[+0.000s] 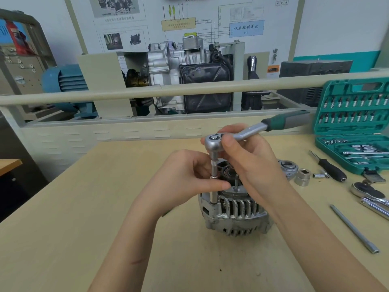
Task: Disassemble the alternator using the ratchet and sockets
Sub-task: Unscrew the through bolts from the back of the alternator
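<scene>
- Left hand [189,175] pinched the thin extension bar [214,171] low on its shaft, thumb and fingertips curled round it, holding it upright over a bolt at the near-left rim of the alternator [235,211].
- Right hand [248,161] curled round the head of the ratchet [216,142], fingers wrapped just behind the drive, while the green-and-grey handle stuck out free to the right (nobody was holding it).
- The alternator stood on the wooden bench [84,218], roughly mid-table and near the person, finned housing facing the camera; another long bolt stood up from its top.
- Done well, I judged, the step wanted the bar kept plumb so the socket stayed square on the bolt head, with downward pressure from the palm before any swing.
- Room for the handle looked fair to the right and rear, though the open socket case [355,131] sat close by that side and could cut a full sweep short.
- Loose parts lay right of the housing: a large socket [302,177], a screwdriver [328,166] and a long rod [355,228]; the bench's left side was well apart from all of it.
</scene>
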A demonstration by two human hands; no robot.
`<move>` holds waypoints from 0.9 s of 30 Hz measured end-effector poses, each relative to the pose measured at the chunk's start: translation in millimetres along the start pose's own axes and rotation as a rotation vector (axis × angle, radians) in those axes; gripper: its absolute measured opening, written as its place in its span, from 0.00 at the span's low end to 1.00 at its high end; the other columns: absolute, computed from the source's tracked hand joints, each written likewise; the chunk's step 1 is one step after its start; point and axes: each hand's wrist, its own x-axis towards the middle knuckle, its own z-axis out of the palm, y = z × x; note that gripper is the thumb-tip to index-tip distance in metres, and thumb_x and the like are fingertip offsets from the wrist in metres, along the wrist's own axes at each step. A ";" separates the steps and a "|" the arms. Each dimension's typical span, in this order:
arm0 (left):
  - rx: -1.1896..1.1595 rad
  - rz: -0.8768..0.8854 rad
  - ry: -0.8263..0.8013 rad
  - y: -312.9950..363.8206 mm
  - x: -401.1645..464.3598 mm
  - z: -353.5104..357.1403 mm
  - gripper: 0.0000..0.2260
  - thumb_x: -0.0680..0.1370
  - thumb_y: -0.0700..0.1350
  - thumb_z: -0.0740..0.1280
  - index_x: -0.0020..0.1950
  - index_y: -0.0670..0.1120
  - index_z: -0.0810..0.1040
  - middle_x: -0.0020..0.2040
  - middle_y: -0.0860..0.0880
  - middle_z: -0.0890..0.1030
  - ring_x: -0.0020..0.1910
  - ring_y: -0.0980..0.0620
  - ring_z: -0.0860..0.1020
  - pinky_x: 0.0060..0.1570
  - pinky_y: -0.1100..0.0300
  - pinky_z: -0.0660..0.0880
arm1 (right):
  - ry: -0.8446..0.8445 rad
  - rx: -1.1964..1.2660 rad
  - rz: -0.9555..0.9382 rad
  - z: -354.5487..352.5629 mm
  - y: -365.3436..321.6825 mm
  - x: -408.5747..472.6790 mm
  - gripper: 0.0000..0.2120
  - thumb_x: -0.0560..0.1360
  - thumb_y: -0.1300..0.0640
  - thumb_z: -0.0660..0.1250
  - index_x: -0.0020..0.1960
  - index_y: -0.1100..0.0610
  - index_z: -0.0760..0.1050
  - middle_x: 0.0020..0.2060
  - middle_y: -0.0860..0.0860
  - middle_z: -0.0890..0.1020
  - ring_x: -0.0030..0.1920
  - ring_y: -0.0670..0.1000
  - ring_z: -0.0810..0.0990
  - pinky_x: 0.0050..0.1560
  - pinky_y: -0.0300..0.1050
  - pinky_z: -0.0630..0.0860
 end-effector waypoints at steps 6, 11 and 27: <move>-0.002 0.028 -0.076 0.6 -1.1 -2.5 0.08 0.68 0.43 0.74 0.37 0.40 0.79 0.23 0.59 0.74 0.21 0.63 0.69 0.25 0.75 0.62 | -0.005 -0.047 0.039 -1.7 0.4 0.7 0.17 0.63 0.48 0.65 0.45 0.58 0.74 0.43 0.56 0.81 0.47 0.53 0.79 0.53 0.49 0.75; -0.106 0.014 -0.185 -2.1 -0.3 -8.6 0.03 0.70 0.39 0.72 0.42 0.39 0.82 0.32 0.47 0.82 0.31 0.58 0.78 0.34 0.67 0.74 | -0.086 0.021 0.078 -5.8 -4.5 2.1 0.14 0.66 0.51 0.63 0.46 0.60 0.74 0.41 0.53 0.83 0.46 0.51 0.81 0.51 0.44 0.76; 0.037 0.018 -0.069 -2.4 0.3 -4.5 0.11 0.68 0.46 0.74 0.43 0.38 0.82 0.40 0.44 0.84 0.43 0.50 0.81 0.49 0.54 0.75 | -0.001 0.132 0.105 0.6 -2.7 1.7 0.17 0.62 0.48 0.67 0.47 0.56 0.76 0.36 0.52 0.84 0.34 0.49 0.83 0.37 0.39 0.78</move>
